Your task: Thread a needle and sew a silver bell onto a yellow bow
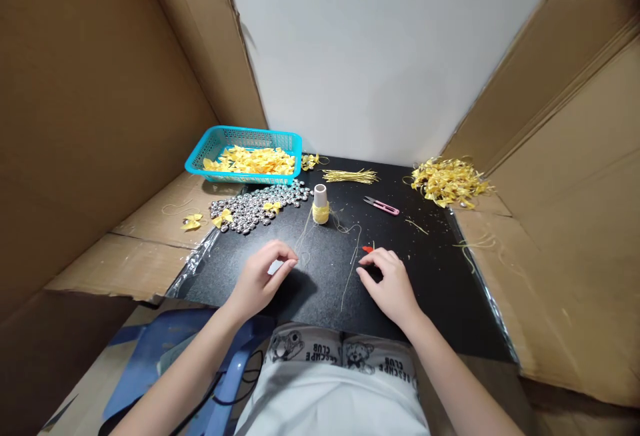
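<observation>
Black worktop (pixel 430 276), walled by cardboard, filling the middle of the frame. Teal basket (pixel 220 139) of yellow bows sitting upper left; silver beads (pixel 250 208) beside it. Thread spool (pixel 321 205) standing centre, above both hands. Thread (pixel 349 276) trailing near-vertically between them. Left hand (pixel 260 283) pinching its fingers on the thread's end. Right hand (pixel 393 286) lying loose, fingers touching a red item (pixel 367 249). Pink snips (pixel 383 206) lying apart, upper right.

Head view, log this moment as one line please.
left hand: pinching thin yellow thread | right hand: fingertips on black mat, beside small red piece | yellow thread spool: upright, beyond hands
</observation>
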`<action>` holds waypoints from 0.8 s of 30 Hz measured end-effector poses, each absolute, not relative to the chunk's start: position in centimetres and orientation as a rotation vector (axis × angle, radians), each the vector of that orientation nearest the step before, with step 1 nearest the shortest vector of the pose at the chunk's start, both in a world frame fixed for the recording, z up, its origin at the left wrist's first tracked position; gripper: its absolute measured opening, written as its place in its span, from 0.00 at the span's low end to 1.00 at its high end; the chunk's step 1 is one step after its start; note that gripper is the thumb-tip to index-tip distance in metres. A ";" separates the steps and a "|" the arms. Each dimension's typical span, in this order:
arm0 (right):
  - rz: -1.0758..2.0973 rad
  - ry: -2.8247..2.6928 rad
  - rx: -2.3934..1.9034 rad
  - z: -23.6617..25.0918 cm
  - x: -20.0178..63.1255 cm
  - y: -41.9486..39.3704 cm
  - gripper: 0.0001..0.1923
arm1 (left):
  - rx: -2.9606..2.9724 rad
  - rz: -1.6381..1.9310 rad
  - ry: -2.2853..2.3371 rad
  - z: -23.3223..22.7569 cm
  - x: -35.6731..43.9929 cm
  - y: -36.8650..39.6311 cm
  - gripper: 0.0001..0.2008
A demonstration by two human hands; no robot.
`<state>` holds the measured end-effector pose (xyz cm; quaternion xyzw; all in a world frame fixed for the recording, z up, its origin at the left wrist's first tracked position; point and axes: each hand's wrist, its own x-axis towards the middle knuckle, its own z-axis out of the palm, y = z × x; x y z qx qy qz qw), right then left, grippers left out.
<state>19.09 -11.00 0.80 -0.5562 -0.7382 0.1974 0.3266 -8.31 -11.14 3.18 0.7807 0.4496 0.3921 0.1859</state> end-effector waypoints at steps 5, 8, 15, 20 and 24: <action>0.704 -1.838 -1.347 1.4 17.0 -12.1 0.04 | 2.054 1.170 1.198 4.3 -7.2 -12.7 0.07; 1.052 -1.697 -1.170 2.1 15.2 -13.3 0.10 | 1.982 1.086 1.117 4.6 -6.3 -13.8 0.06; 1.650 -1.209 -1.002 2.7 12.5 -14.3 0.17 | 1.889 0.802 0.918 4.5 -4.6 -17.4 0.05; 1.809 -0.869 -1.011 2.3 12.6 -14.4 0.18 | 1.870 0.620 0.868 4.4 -3.9 -19.6 0.05; 1.932 -0.741 -0.963 2.4 12.9 -14.6 0.20 | 1.843 0.548 0.812 3.4 -2.8 -21.1 0.09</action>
